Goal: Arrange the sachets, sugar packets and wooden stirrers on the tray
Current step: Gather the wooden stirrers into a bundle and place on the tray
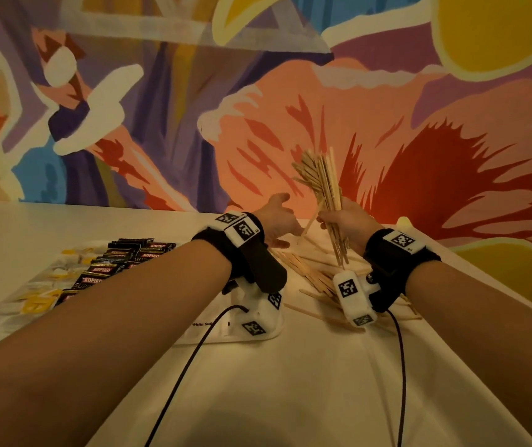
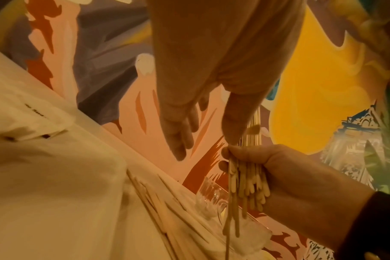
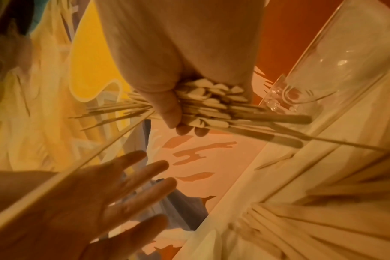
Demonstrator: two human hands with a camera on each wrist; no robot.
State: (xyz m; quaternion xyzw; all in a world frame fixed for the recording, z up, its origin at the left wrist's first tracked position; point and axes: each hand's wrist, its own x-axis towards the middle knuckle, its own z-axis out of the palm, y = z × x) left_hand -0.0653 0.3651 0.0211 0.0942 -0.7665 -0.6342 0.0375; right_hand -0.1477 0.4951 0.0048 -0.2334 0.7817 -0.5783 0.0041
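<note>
Head view: the right hand (image 1: pixel 343 221) is clamped around a bundle of wooden stirrers (image 1: pixel 324 185), long axis near upright, tips fanning above the fist. The left hand (image 1: pixel 277 221), just beside it, has its fingers spread and holds nothing.

Left wrist view: lower ends hang unevenly below the fist.

Right wrist view: the bundle is splayed; a loose grip could drop stirrers onto the loose stirrers (image 3: pixel 323 211) on the tabletop.

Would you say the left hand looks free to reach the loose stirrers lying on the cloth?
Probably yes: the left hand is open and empty, hovering just above the loose stirrers, with nothing between them. The right hand holds its bundle off to the side.
</note>
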